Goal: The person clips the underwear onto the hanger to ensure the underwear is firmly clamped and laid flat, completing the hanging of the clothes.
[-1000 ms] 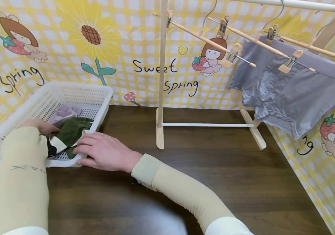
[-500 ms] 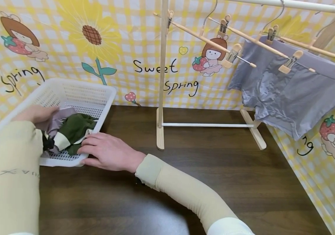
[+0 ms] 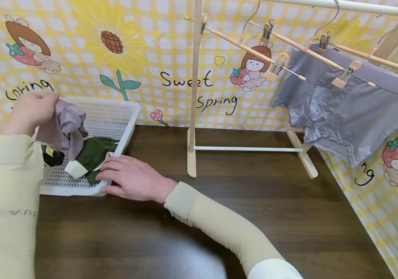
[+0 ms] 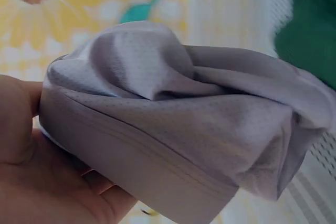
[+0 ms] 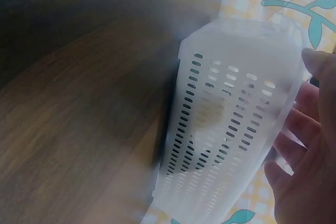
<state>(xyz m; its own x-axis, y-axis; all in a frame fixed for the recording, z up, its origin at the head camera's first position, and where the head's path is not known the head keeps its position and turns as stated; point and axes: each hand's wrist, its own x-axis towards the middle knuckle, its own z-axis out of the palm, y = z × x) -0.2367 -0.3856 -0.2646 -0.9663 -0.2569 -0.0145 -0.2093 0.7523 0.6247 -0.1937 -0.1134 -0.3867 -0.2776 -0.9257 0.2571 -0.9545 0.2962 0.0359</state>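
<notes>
Over the left part of the white plastic basket (image 3: 134,116), my left hand (image 3: 33,110) holds mauve underpants (image 3: 67,122) up by one end. In the left wrist view the underpants (image 4: 173,114) hang crumpled, their wide smooth waistband pinched by the thumb and fingers. My right hand (image 3: 134,177) grips the basket's near right corner, fingers hooked over the rim; the right wrist view shows the slotted outer wall (image 5: 220,108) beside that hand. Inside the basket lies a dark green garment (image 3: 96,153) with a white band, and a black piece with a yellow mark (image 3: 53,156) next to it.
A wooden rack (image 3: 196,77) stands on the dark brown table (image 3: 185,228) to the right. Clip hangers (image 3: 241,44) hang from its white bar, and grey-lilac boxer shorts (image 3: 345,104) hang there. A yellow checked cloth (image 3: 171,38) covers the wall behind.
My left hand has come up out of the basket and lifted the mauve underpants off the other clothes. The right hand stays on the rim; the basket tilted a little and lies flatter now.
</notes>
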